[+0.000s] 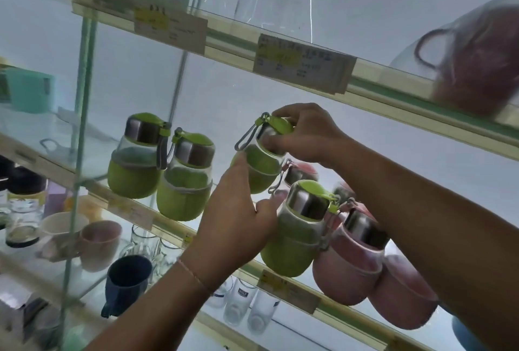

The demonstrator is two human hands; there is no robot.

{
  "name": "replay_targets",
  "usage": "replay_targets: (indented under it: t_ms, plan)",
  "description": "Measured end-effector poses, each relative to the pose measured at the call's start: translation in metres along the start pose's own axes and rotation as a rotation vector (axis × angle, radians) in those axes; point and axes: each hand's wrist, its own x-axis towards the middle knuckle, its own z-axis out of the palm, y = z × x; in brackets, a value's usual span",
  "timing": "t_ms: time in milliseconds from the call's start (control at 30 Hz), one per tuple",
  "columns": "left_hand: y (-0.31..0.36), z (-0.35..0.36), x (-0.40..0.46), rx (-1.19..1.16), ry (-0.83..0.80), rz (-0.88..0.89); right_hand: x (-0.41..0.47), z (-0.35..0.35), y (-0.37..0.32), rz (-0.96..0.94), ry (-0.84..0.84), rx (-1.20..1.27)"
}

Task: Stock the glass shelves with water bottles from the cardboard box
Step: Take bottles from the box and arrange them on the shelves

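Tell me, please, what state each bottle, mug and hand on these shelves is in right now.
Held green bottle: capped, tilted, gripped by both hands.
Front green bottle: capped, on shelf.
Left green bottles: capped, standing.
Pink bottle: capped.
Dark mug: empty.
Right hand: grips lid.
Left hand: holds bottle's body.

Right hand (306, 134) pinches top of green bottle (261, 165), fingers on green lid. Left hand (238, 216) grips same bottle low on green sleeve. Bottle tilted, above glass shelf (174, 221). Two green bottles (157, 165) stand left of it. Another green bottle (295, 232) right, touching pink bottles (351, 266). Mugs (98, 244) and glasses on shelf below.
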Motion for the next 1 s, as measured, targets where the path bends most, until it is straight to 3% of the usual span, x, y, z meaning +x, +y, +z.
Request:
replay_targets:
  t_ms: [500,1000]
  plan:
    - [-0.046,0.001,0.007,-0.092,-0.104,0.000,0.024,0.045,-0.005,0.093,-0.272,-0.170]
    - [-0.061,0.020,0.012,-0.086,-0.104,-0.023,0.022,0.036,-0.003,0.055,-0.360,-0.201]
